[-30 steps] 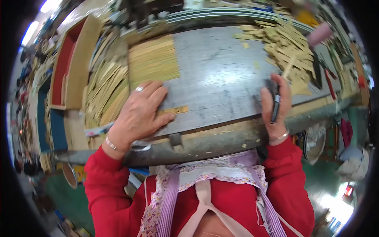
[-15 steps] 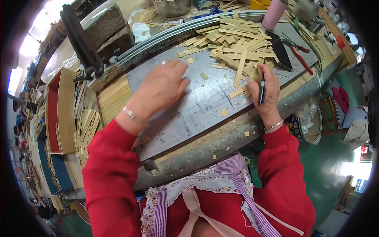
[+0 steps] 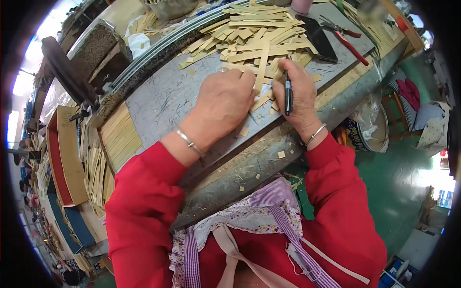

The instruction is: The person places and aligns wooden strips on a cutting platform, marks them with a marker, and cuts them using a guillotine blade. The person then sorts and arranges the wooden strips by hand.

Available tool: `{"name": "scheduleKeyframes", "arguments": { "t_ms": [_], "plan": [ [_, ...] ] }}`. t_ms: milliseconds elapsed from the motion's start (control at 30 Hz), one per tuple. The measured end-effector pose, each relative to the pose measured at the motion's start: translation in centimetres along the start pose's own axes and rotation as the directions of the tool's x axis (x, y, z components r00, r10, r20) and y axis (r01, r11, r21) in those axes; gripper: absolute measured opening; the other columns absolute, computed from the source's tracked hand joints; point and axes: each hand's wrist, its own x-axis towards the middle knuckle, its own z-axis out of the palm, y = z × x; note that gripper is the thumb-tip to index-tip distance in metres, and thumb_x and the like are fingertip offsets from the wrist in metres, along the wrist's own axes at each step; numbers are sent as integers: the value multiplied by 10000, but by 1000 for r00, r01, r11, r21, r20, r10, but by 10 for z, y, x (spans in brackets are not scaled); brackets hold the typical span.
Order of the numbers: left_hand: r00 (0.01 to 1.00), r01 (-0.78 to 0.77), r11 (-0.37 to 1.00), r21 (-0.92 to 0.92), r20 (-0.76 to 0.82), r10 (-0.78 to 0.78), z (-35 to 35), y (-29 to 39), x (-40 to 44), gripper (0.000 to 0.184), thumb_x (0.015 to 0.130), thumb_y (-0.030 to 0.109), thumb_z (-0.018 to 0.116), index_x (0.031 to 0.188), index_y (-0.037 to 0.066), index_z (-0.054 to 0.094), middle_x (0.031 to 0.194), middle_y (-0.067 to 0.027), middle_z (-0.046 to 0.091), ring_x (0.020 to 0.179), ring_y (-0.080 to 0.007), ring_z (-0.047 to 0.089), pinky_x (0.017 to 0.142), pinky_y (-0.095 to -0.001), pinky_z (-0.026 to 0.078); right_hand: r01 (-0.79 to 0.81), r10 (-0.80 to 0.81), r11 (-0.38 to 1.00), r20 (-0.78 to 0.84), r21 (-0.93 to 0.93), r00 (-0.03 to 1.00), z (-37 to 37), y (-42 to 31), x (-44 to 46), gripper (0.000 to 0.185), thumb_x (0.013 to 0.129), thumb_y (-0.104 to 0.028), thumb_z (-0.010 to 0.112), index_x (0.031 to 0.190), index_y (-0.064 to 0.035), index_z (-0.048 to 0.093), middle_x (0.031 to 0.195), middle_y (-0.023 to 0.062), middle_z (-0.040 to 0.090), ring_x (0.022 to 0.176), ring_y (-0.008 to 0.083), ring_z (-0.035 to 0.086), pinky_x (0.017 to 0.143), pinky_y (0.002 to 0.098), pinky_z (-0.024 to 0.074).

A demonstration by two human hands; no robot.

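Note:
A heap of pale bamboo-like strips [image 3: 269, 36] lies across the grey board [image 3: 161, 91]. At its near edge is my left hand [image 3: 223, 101], back upward and fingers curled in; whatever they grip is hidden beneath them. My right hand [image 3: 302, 96] is closed around a black marker pen [image 3: 288, 93], which stands roughly upright between thumb and fingers. Ends of strips show in the narrow space between both hands. Small square offcuts [image 3: 245, 131] are scattered close to my left hand.
Red-handled pliers [image 3: 353, 47] and a broad black blade-like tool [image 3: 317, 39] lie right of the heap. More strips [image 3: 120, 134] lie side by side at the left, near a wooden box [image 3: 77, 168]. A bucket [image 3: 379, 129] stands below at the right.
My left hand has moved right across the board to the heap, close to my right hand. My right hand still holds the marker pen. The whole view has shifted slightly.

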Motion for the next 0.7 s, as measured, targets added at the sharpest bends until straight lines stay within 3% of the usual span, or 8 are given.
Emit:
{"name": "scheduleKeyframes", "arguments": {
  "t_ms": [100,333,433,533,633,700],
  "plan": [
    [999,45,974,223,11,-49,17,-17,14,118,789,132,629,745,31,585,718,-159,580,715,-355,596,635,-440,476,-5,5,1000,9,-6,1000,0,-2,0,396,721,-99,648,1105,-45,567,1030,146,607,994,343,567,898,429,421],
    [995,-82,974,211,68,69,10,-37,-1,88,759,92,601,698,31,585,705,-160,575,702,-343,585,646,-433,479,10,-10,1000,-13,7,1000,1,0,0,417,708,-111,663,1110,-52,570,1022,140,616,989,339,574,890,426,426],
    [996,-49,983,179,77,35,-2,-37,-16,64,765,83,593,731,30,607,718,-158,585,715,-353,583,657,-434,478,-24,24,1000,-6,-3,1000,3,1,-2,425,707,-134,674,1114,-56,579,1026,143,624,999,339,576,896,424,425],
    [984,137,986,93,104,-146,-18,-40,-30,53,770,75,588,780,34,620,748,-157,598,741,-365,581,667,-440,470,-14,13,1000,-20,-28,1000,2,-1,-1,407,714,-140,668,1104,-57,589,1027,144,628,1009,335,578,898,422,425],
    [961,201,974,103,172,-216,-43,-41,-49,75,774,73,585,831,45,626,765,-157,603,764,-372,580,669,-448,460,-2,1,999,-24,-43,1000,3,1,-1,392,722,-152,665,1095,-57,592,1030,146,632,996,333,589,880,415,438],
    [962,230,965,124,124,-245,-61,-44,-71,67,772,72,593,832,51,616,762,-152,592,766,-364,578,659,-446,453,19,-20,999,-31,-33,999,3,3,-3,390,723,-150,668,1093,-57,590,1026,145,634,975,337,598,861,413,448]
  ]
}}
